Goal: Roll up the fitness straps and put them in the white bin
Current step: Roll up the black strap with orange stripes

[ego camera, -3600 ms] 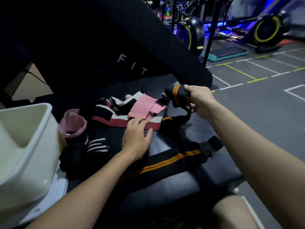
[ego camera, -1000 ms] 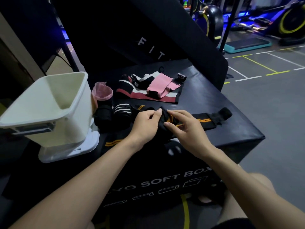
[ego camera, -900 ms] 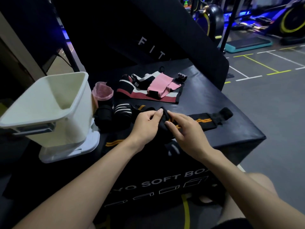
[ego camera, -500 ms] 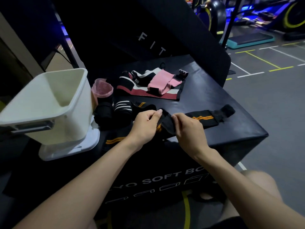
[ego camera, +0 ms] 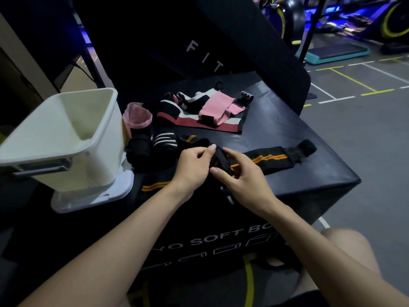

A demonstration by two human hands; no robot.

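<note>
— Black webbing with two orange stripes, that is what both hands are working on, at the near edge of the soft box (ego camera: 309,173). The left hand (ego camera: 192,165) and the right hand (ego camera: 243,180) pinch the started roll (ego camera: 219,159) between thumb and fingertips, closed tight on the orange-striped strap (ego camera: 270,159).

— How should the rolling go from there?

— I'd say keep the coil small and firm. The left hand should hold the core so it cannot spring open while the right feeds the flat length in, edges lined up so the roll does not cone out to one side.

— And the loose end?

— It lies flat to the right across the box top, ending in a dark tab (ego camera: 306,147). It looks like a fastening patch, though I cannot tell for sure; if so, it should close the roll.

— Where does it go after?

— Into the white bin (ego camera: 97,138), which stands on its lid at the left; what shows of its inside is bare. Just beside it stand a few rolled wraps (ego camera: 163,140), and further back lies the pink band (ego camera: 215,107) on a red, white and black strap (ego camera: 234,125), both not yet rolled.
</note>
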